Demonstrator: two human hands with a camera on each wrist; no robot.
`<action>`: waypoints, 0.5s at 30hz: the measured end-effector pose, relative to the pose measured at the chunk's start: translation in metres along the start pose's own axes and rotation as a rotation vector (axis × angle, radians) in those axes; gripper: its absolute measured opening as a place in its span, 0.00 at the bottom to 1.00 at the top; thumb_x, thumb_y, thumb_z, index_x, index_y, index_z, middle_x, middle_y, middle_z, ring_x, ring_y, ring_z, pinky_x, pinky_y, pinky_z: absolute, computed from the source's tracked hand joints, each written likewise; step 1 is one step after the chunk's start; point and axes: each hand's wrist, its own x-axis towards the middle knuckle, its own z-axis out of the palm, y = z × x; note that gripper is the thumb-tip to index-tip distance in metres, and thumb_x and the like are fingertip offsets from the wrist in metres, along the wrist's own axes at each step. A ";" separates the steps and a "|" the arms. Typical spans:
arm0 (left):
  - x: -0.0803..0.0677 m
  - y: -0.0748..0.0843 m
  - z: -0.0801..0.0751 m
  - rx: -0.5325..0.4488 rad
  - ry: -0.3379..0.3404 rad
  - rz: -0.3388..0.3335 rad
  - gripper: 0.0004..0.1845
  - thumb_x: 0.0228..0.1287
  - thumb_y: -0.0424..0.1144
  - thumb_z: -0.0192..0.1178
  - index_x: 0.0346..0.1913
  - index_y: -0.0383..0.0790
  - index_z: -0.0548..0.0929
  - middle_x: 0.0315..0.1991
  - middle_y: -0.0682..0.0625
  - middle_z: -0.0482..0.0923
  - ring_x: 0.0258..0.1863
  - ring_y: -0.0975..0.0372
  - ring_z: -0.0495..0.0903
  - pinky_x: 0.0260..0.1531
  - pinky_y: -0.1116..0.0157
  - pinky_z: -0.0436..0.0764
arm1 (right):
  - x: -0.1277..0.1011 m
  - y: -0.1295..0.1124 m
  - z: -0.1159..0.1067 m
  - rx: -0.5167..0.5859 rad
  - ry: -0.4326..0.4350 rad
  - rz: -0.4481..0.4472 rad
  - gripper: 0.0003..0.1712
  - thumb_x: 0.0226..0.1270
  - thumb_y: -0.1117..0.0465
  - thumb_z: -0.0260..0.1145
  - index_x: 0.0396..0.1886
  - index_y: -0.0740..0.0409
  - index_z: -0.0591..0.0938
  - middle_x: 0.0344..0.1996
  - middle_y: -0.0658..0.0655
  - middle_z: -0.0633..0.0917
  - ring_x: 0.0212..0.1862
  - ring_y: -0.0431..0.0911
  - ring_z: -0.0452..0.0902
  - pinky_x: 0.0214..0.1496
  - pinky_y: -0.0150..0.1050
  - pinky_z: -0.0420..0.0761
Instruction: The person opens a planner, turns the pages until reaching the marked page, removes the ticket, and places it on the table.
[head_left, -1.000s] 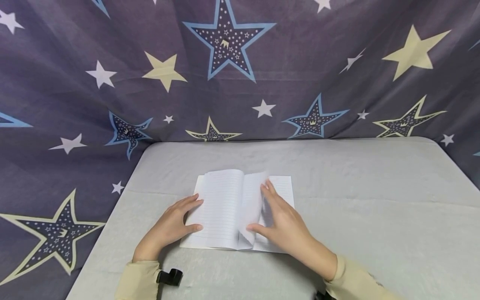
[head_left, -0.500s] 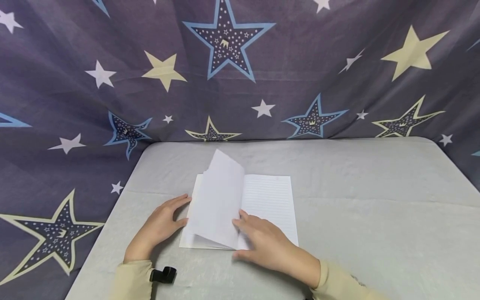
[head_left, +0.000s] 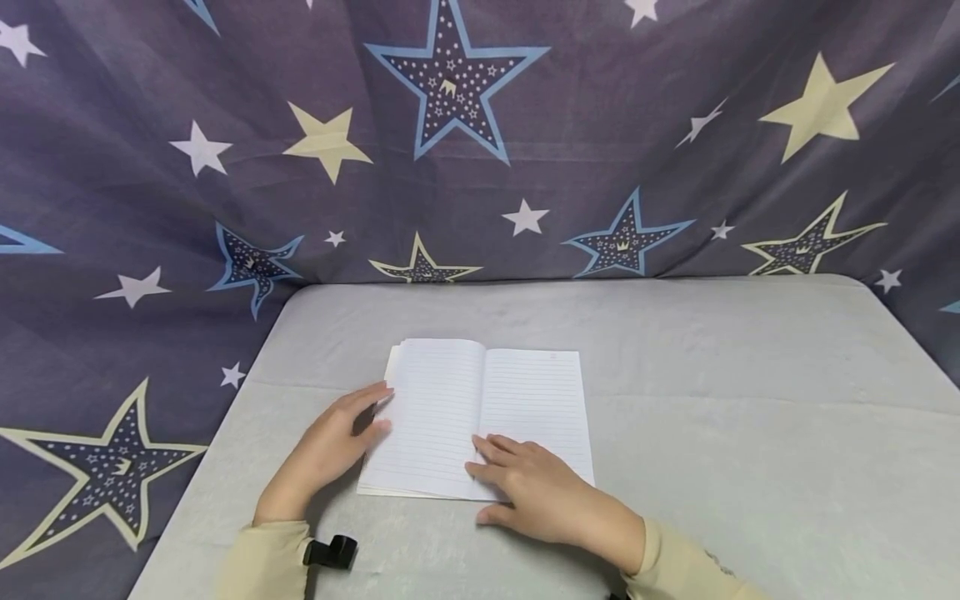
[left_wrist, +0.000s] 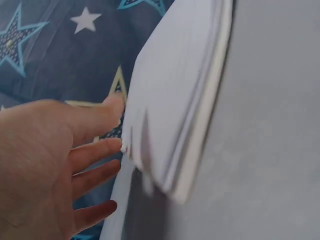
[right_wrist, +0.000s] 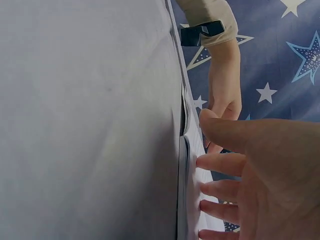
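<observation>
1. Left hand (head_left: 326, 442), fingers relaxed and parted, at the outer edge of a ruled notebook (head_left: 476, 408) — whether the fingertips press or merely brush the paper is hard to tell in the blurred wrist view.
2. Right hand (head_left: 536, 492), loose and unclenched, lies over the lower fold, its thumb past the bottom edge.
3. Between the hands, the notebook spreads flat on a grey bench (head_left: 750, 375) — lined pages up.
4. Star-printed cloth (head_left: 600, 92) hangs behind; a black device (head_left: 332, 552) sits at the left sleeve (head_left: 266, 558).
</observation>
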 end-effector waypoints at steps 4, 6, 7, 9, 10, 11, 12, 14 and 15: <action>0.000 0.003 0.008 0.043 -0.055 0.048 0.35 0.61 0.46 0.70 0.69 0.38 0.73 0.72 0.39 0.64 0.71 0.40 0.60 0.66 0.38 0.60 | -0.001 0.004 -0.006 0.006 -0.029 -0.048 0.33 0.68 0.43 0.65 0.68 0.52 0.76 0.73 0.57 0.66 0.74 0.51 0.60 0.69 0.54 0.68; -0.001 0.003 0.010 0.071 -0.067 0.060 0.37 0.58 0.47 0.72 0.69 0.37 0.73 0.72 0.39 0.64 0.71 0.40 0.60 0.65 0.36 0.60 | -0.002 0.009 -0.010 0.027 -0.023 -0.080 0.31 0.68 0.45 0.66 0.66 0.54 0.78 0.71 0.57 0.70 0.72 0.50 0.63 0.69 0.52 0.68; -0.001 0.003 0.011 0.081 -0.071 0.066 0.38 0.57 0.47 0.73 0.69 0.37 0.73 0.72 0.39 0.64 0.71 0.40 0.59 0.65 0.35 0.59 | -0.002 0.012 -0.014 0.039 -0.017 -0.092 0.30 0.67 0.46 0.67 0.65 0.55 0.79 0.69 0.57 0.72 0.71 0.50 0.65 0.69 0.50 0.69; -0.001 0.003 0.011 0.086 -0.078 0.073 0.39 0.56 0.47 0.73 0.69 0.37 0.73 0.72 0.38 0.64 0.71 0.39 0.59 0.65 0.35 0.58 | -0.005 0.021 -0.022 0.067 -0.001 -0.112 0.27 0.66 0.49 0.69 0.61 0.57 0.81 0.66 0.57 0.76 0.68 0.50 0.70 0.68 0.48 0.71; -0.001 0.003 0.011 0.087 -0.079 0.077 0.39 0.56 0.47 0.73 0.69 0.37 0.73 0.72 0.38 0.64 0.71 0.39 0.59 0.65 0.35 0.58 | -0.006 0.027 -0.026 0.080 0.007 -0.118 0.27 0.64 0.50 0.71 0.59 0.58 0.82 0.64 0.58 0.78 0.66 0.50 0.72 0.67 0.47 0.71; -0.001 0.003 0.011 0.086 -0.080 0.078 0.39 0.55 0.46 0.73 0.69 0.37 0.73 0.72 0.38 0.64 0.71 0.39 0.59 0.65 0.35 0.59 | -0.008 0.033 -0.030 0.095 0.009 -0.117 0.27 0.63 0.52 0.72 0.59 0.59 0.82 0.63 0.58 0.79 0.65 0.50 0.73 0.66 0.47 0.72; -0.001 0.003 0.011 0.084 -0.083 0.078 0.39 0.55 0.46 0.73 0.69 0.37 0.73 0.72 0.38 0.63 0.71 0.39 0.59 0.65 0.35 0.58 | -0.010 0.040 -0.034 0.111 0.005 -0.114 0.28 0.61 0.53 0.73 0.58 0.60 0.82 0.62 0.59 0.79 0.64 0.52 0.74 0.66 0.48 0.72; -0.001 0.004 0.011 0.081 -0.089 0.076 0.39 0.56 0.47 0.73 0.69 0.36 0.72 0.72 0.38 0.63 0.71 0.39 0.58 0.64 0.34 0.58 | -0.015 0.055 -0.042 0.153 -0.023 -0.089 0.30 0.58 0.55 0.76 0.59 0.61 0.81 0.64 0.62 0.78 0.65 0.55 0.73 0.67 0.50 0.70; -0.001 0.005 0.010 0.078 -0.093 0.073 0.39 0.56 0.47 0.73 0.69 0.36 0.72 0.72 0.38 0.63 0.71 0.39 0.58 0.64 0.34 0.58 | -0.017 0.062 -0.045 0.180 -0.041 -0.071 0.33 0.56 0.56 0.77 0.61 0.62 0.80 0.65 0.63 0.76 0.66 0.57 0.71 0.68 0.52 0.69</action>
